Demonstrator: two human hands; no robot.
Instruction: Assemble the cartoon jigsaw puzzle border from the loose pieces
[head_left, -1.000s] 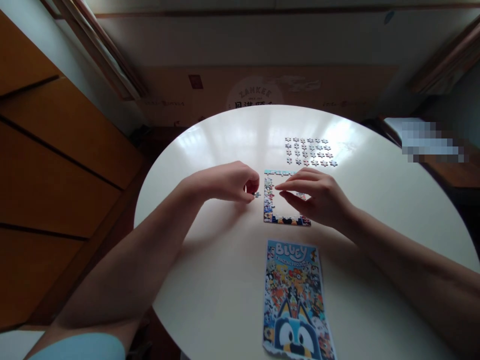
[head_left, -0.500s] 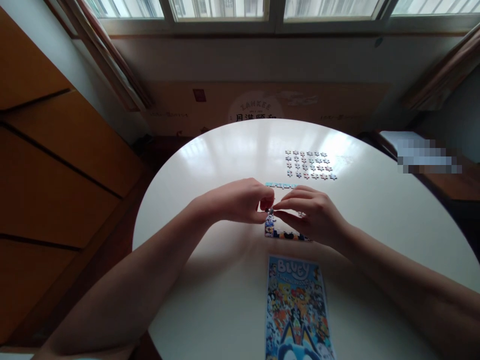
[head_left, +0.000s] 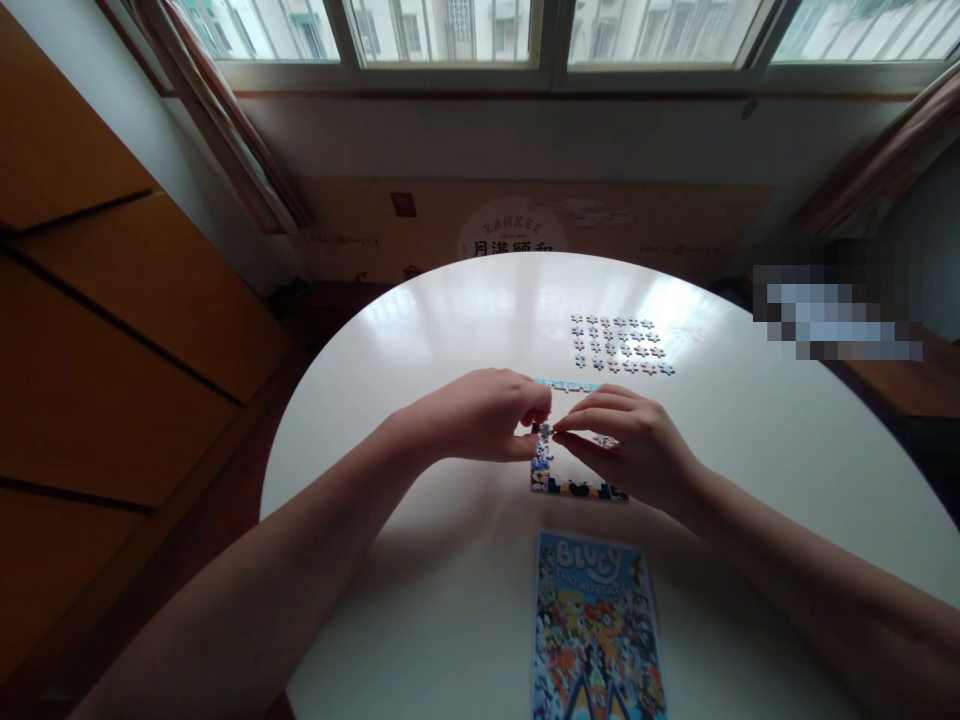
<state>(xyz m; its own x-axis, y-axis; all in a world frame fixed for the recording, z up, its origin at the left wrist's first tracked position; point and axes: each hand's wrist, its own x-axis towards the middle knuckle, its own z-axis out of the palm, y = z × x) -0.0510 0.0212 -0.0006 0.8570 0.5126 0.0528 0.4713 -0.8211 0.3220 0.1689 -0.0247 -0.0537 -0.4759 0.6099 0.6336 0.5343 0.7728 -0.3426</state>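
Observation:
A partly joined jigsaw puzzle border lies on the white table, with a blue top strip and a dark, colourful left side and bottom. At its left side, a small jigsaw piece sits between my two hands. My left hand is closed, its curled fingers and thumb at the piece's left edge. From the other side, my right hand pinches the piece between thumb and forefinger tips. Some loose puzzle pieces lie partly hidden under my right hand. The fingers cover parts of the border.
Several loose jigsaw pieces lie in rows beyond the puzzle. Nearer me is a Bluey picture sheet. The round white table has its curved far edge before a wall with windows. A wooden cabinet stands at left.
The view has tilted up slightly, so everything sits lower in the picture. Both hands stay at the puzzle's left side, with only slight finger movement around the piece.

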